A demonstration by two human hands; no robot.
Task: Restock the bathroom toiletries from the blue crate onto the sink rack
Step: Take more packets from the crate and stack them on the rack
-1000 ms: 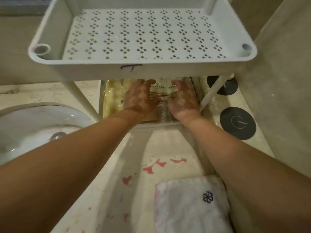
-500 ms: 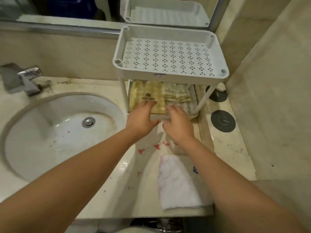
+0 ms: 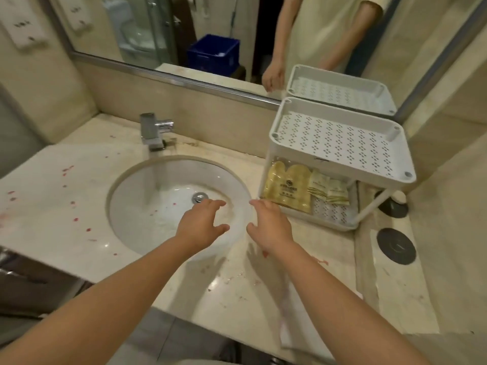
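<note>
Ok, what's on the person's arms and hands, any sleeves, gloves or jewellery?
The left hand and right hand are bare: no gloves, rings or watch visible. Both forearms are uncovered. The mirror reflects a pale yellow short-sleeved top.

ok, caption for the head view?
Open left hand and right hand by the sink; packets on the rack's lower shelf.
</note>
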